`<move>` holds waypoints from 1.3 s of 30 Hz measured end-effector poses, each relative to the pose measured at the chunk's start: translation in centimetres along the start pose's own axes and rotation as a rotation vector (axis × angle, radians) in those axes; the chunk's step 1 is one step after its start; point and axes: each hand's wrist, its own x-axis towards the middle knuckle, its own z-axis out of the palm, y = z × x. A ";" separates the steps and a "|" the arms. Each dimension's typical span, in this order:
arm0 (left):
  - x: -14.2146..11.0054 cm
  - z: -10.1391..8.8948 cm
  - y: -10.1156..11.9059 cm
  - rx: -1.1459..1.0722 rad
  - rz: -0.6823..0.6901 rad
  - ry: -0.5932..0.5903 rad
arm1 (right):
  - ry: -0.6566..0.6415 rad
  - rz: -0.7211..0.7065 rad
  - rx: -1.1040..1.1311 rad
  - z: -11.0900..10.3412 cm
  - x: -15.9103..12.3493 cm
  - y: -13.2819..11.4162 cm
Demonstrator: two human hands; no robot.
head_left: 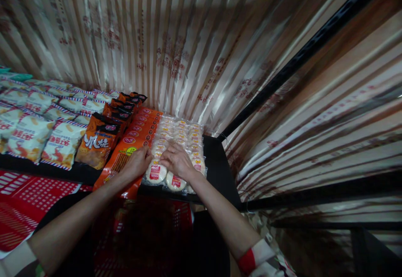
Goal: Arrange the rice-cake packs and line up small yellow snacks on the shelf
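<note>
Rows of clear packets of round white crackers [180, 132] lie on the right end of a black shelf [216, 164], with yellow and red labels. My left hand [140, 162] is closed at the left edge of these rows, above an orange snack package [128, 143]. What its fingers hold, if anything, is hidden. Bent over the front packets, my right hand [178, 160] has its fingers drawn together on a cracker packet [157, 172]. Another front packet [175, 181] lies just under the right wrist.
Brown-and-black snack bags [97, 141] stand left of the orange package, then several rows of white snack bags [63, 143]. Red plastic baskets [25, 210] sit below. A black post [282, 72] and striped plastic sheeting [176, 38] close off the back and right.
</note>
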 end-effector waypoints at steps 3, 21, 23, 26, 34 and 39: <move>0.1 0.2 -0.3 0.017 0.007 -0.010 | -0.039 -0.019 -0.035 0.4 -0.1 -0.2; -0.4 0.3 0.9 0.271 0.267 -0.147 | -0.056 0.015 -0.007 0.1 -0.3 -0.5; -0.3 -0.3 1.2 0.223 0.260 -0.185 | -0.032 0.003 0.025 -0.2 -0.2 -0.1; 0.2 -1.3 1.9 0.193 0.242 -0.239 | 0.019 0.035 0.065 -1.1 0.1 1.5; 6.9 -1.6 4.0 0.059 0.243 -0.141 | 0.180 0.368 0.074 -2.4 1.1 9.8; 12.0 -0.6 6.2 0.200 0.292 -0.042 | 0.167 0.448 -0.008 -2.7 1.9 13.3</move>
